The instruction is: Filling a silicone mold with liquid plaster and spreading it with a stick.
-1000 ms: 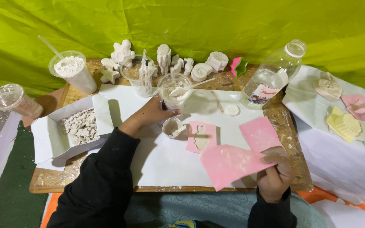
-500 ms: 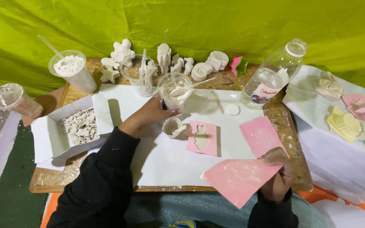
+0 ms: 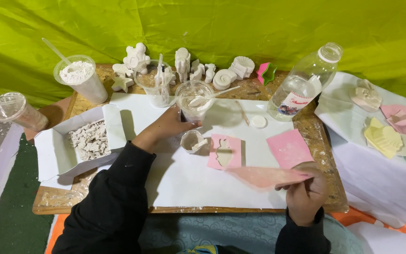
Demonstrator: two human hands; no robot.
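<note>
Left hand (image 3: 172,124) rests against the base of a clear cup (image 3: 194,101) of white mix with a stick in it, fingers curled round its near side, likely to steady it. Right hand (image 3: 305,190) pinches one corner of a pink mould (image 3: 264,176), held edge-on and low over the white sheet (image 3: 189,181), so it reads as a thin blurred strip. Its underside is hidden. A second pink mould (image 3: 225,151) lies flat on the sheet with a pale fill in its cavity, and a third (image 3: 288,148) lies just right of it, empty face up. A small pot (image 3: 192,141) sits between the cup and the filled mould. Finished white casts (image 3: 184,63) line the far edge, out of the way. A box (image 3: 55,155) of broken pieces overhangs the counter (image 3: 327,188) at left, and a bottle (image 3: 304,84) leans at right. Open room is the near half of the sheet; the near edge lies close to the right hand
</note>
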